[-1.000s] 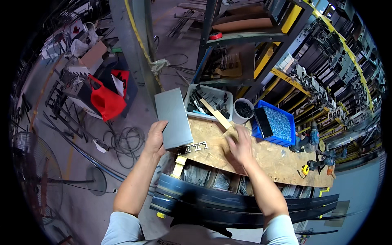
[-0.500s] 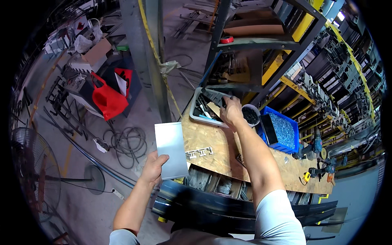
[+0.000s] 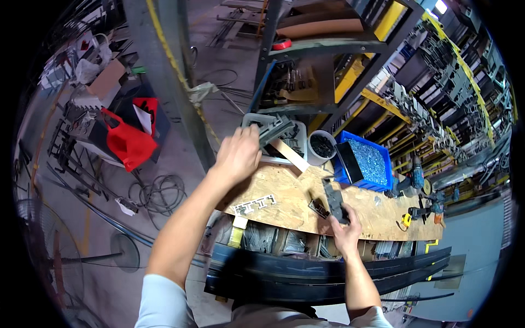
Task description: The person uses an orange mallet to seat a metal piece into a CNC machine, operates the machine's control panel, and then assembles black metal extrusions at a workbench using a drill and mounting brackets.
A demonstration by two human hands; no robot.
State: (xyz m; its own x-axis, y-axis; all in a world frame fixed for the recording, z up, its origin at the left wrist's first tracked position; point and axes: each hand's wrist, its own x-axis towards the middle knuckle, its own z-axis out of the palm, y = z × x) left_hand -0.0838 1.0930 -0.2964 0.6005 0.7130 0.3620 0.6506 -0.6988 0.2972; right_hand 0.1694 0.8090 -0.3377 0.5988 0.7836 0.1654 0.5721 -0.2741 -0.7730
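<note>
Head view: left hand (image 3: pixel 239 156) at the white tub (image 3: pixel 304 143); right hand (image 3: pixel 348 228) over the near side of the wooden board (image 3: pixel 290 188);
Left fingers: bent, close together, against a grey ribbed piece (image 3: pixel 276 129) above the tub; blurred, so I cannot tell whether they grip it;
Right fingers: thumb and fingertips pinching a dark block (image 3: pixel 332 198) by its near end; small profile (image 3: pixel 318 208) just beside it;
Board: pale slotted profile (image 3: pixel 254 205) lying flat, left.
</note>
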